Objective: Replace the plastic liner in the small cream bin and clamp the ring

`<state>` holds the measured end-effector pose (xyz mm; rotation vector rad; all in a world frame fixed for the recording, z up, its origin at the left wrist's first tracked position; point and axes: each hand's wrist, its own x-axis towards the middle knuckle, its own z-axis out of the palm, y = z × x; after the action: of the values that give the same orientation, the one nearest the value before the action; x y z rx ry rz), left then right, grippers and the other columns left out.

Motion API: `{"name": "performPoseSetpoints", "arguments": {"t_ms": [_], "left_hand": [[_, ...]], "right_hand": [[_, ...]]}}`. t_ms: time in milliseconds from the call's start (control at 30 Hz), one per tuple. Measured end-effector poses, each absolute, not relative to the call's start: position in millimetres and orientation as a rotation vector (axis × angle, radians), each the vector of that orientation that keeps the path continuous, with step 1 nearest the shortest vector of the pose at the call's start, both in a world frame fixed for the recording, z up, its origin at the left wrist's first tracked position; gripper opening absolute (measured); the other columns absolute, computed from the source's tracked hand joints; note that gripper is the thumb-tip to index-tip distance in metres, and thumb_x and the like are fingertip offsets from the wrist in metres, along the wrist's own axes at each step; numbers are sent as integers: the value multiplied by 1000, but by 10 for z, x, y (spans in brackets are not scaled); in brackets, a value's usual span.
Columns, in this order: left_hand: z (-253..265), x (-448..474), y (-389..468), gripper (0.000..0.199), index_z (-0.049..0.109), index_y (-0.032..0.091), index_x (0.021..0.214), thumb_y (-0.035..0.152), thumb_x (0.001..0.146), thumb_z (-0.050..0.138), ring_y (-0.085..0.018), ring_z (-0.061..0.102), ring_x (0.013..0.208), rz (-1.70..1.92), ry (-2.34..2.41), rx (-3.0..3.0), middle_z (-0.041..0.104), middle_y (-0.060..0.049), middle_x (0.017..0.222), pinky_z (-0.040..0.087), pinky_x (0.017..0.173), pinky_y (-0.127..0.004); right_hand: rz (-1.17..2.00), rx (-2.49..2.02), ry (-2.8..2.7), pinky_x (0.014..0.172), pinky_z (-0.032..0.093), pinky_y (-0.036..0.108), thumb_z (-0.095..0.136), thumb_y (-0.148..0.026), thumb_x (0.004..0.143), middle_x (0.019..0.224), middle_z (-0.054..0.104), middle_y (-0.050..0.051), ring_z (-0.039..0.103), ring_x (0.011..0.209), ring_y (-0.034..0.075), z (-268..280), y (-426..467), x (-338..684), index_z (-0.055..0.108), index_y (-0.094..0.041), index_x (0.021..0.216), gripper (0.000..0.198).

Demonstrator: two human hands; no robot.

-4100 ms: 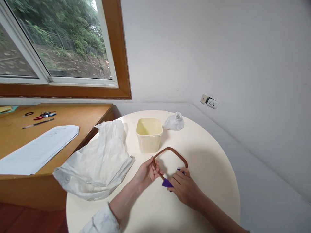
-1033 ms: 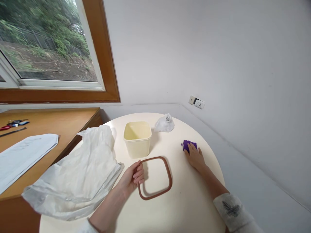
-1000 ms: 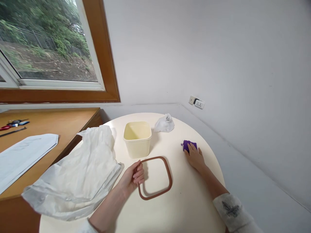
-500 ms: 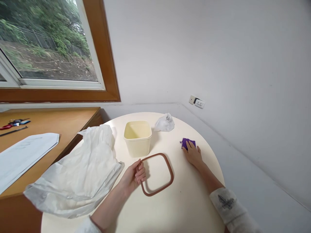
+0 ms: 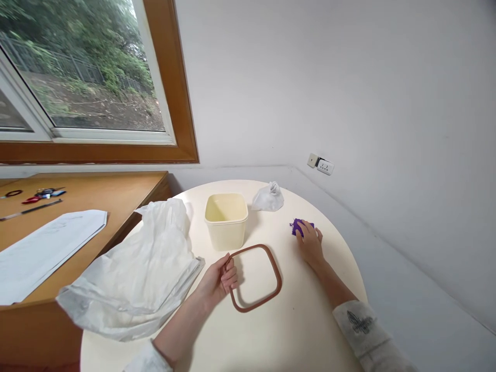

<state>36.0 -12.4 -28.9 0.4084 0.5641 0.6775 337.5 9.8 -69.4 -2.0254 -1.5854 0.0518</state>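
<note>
My left hand (image 5: 220, 280) is closed round the left side of a brown rounded-square ring (image 5: 277, 279), held tilted over the table. Just behind it stands a cream plastic bin (image 5: 227, 232), its open top facing up. Over at the right, my right hand (image 5: 311, 246) has its fingers curled down over a small folded purple cloth (image 5: 297, 226) with a frayed edge. The palm hides part of the cloth, which looks to be on the tabletop.
A crumpled white plastic bag (image 5: 143, 279) covers the left of the round cream table (image 5: 256, 341). A small knotted white bag (image 5: 268, 198) sits at the back. On the wooden desk (image 5: 127, 191) lie papers (image 5: 54, 253), a pen (image 5: 33, 209) and scissors (image 5: 34, 198).
The whole view has shifted slightly, so everything appears farther right. My right fingers look more curled over the purple cloth. The left hand keeps its hold on the ring.
</note>
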Motion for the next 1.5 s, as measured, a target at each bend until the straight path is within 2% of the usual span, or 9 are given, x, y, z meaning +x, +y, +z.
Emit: {"name": "performPoseSetpoints", "arguments": {"t_ms": [67,133,233,333,500,833,1167,1300,1500], "left_hand": [[-282,357,-126,40,32,16,54,34,89,38,-5,21,35,680,560,408,24,7,39,25,43,-20],[-278,354,-128,40,32,17,54,34,89,39,-5,21,35,682,564,406,23,8,39,25,42,-20],[-277,349,-130,40,32,17,54,34,89,38,-5,22,36,680,574,405,23,7,40,26,42,-20],[-287,348,-129,40,33,17,54,34,89,37,-6,21,36,679,571,409,23,7,40,26,42,-20],[-320,350,-124,40,32,17,54,36,88,40,-6,21,36,664,549,417,22,8,40,28,42,-20],[-323,350,-119,36,43,15,58,34,88,41,-6,28,38,657,546,431,30,6,43,33,46,-21],[-290,352,-125,30,57,11,68,34,85,47,-10,43,43,669,589,425,45,2,47,40,56,-27],[-268,357,-137,32,62,6,77,33,85,46,-13,51,52,683,618,432,53,-3,55,42,62,-29],[-300,353,-138,37,62,3,95,36,85,46,-20,60,69,627,632,438,62,-9,71,43,74,-33]], "right_hand": [[133,-1906,-1631,99,26,40,21,-34,88,121,52,13,43,116,22,-639,21,3252,53,-14,114,46],[253,-1793,-1680,86,39,34,21,-36,89,99,63,10,55,96,20,-598,-68,3085,58,-16,105,45],[426,-1649,-1740,68,46,27,20,-39,90,75,64,3,58,70,15,-544,-200,2809,60,-19,98,46],[586,-1508,-1751,63,45,24,22,-40,90,73,63,2,56,65,13,-487,-278,2602,62,-19,97,45],[829,-1400,-1639,56,42,24,41,-43,84,57,51,-3,48,55,11,-459,-273,2502,55,-17,116,44],[811,-1396,-1592,53,40,24,41,-40,83,58,46,-3,41,52,10,-523,-252,2510,56,-17,115,42],[797,-1428,-1541,53,40,24,43,-41,82,56,45,-4,43,52,10,-545,-250,2557,57,-17,114,42],[777,-1457,-1522,54,39,24,44,-40,82,56,45,-4,43,53,10,-545,-283,2610,54,-19,118,43],[706,-1537,-1560,49,35,24,43,-40,82,53,46,-4,40,48,11,-513,-331,2682,59,-20,111,38]]}}
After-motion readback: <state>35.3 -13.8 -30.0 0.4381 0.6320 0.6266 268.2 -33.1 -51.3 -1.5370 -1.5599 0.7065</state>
